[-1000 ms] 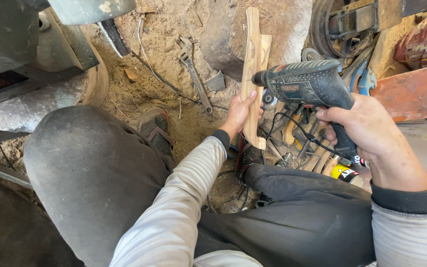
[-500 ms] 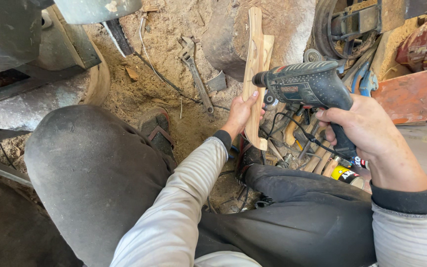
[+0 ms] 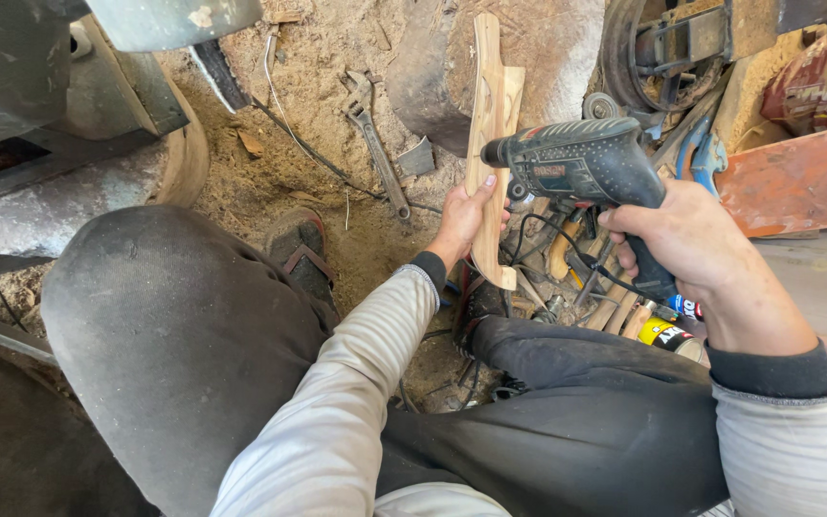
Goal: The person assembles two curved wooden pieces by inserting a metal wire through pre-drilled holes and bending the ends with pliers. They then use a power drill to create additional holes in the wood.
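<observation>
While the left hand (image 3: 459, 222) clamps the carved wooden piece (image 3: 490, 144) upright, the right hand (image 3: 691, 244) grips the electric drill (image 3: 581, 163), its nose at the wood, drilling apparently underway and calling for steady pressure

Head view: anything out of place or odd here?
The adjustable wrench lies loose in sawdust on the ground, and hand tools are heaped under the drill. The wooden piece looks intact.

A pale carved wooden piece (image 3: 490, 144) stands upright, long and narrow, its lower end near the knees. A dark green power drill (image 3: 581, 168) points its nose against its side.
</observation>
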Available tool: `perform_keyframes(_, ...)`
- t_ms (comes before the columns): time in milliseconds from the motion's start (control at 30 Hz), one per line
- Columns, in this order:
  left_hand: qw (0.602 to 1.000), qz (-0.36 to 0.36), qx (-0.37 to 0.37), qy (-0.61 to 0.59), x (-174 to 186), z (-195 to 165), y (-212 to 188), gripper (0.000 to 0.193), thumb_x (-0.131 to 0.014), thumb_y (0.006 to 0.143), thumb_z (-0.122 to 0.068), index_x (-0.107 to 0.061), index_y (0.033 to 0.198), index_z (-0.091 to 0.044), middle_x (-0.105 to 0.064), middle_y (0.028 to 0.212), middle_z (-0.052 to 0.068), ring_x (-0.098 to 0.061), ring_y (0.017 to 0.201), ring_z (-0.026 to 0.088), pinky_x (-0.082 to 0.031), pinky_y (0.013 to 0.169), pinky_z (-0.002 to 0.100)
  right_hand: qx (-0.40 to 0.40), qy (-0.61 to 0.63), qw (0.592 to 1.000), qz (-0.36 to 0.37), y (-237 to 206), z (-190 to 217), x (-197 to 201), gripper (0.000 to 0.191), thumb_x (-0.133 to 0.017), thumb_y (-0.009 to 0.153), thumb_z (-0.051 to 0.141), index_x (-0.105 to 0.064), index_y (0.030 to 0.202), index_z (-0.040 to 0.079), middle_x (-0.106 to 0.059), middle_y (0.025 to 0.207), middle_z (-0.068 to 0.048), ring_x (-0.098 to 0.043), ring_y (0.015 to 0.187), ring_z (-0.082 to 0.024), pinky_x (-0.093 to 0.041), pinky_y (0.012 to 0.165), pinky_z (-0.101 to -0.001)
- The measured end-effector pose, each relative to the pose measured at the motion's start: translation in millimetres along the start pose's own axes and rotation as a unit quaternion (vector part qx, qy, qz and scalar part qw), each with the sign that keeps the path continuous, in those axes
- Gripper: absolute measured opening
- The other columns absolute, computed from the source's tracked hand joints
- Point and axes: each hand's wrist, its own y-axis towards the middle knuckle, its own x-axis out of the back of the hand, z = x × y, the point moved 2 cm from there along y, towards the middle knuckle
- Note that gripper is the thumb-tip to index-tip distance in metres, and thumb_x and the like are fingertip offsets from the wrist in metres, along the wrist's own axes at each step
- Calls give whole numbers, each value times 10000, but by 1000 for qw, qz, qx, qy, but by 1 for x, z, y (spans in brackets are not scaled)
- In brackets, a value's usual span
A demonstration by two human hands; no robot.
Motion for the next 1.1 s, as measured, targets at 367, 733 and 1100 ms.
perform_keyframes(367,1000,-23,8,3,-5,-1,-1,331,-586,1014,-320,-602,1166,-26,-708,867,129,-701,642,190,-595,528,330,-14,-9,1000,-3,12,-3,-10,142,-657,844,24,-719,972,16,-588,685,-61,-548,486,-165,-422,418,-330)
perform_keyframes(733,1000,-6,24,-13,-8,-4,-4,342,-569,1027,-331,-579,1183,-27,-686,896,125,-690,671,186,-601,546,335,-27,6,1000,1,9,-2,-6,124,-663,863,31,-680,967,-34,-576,671,-76,-541,509,-164,-444,439,-336)
perform_keyframes(1100,1000,-16,13,-15,-4,-1,-2,342,-581,1036,-324,-585,1189,-18,-692,885,130,-690,662,192,-594,540,341,-28,36,999,20,8,-1,-10,141,-650,861,27,-700,989,-2,-567,671,-63,-523,492,-157,-415,436,-329)
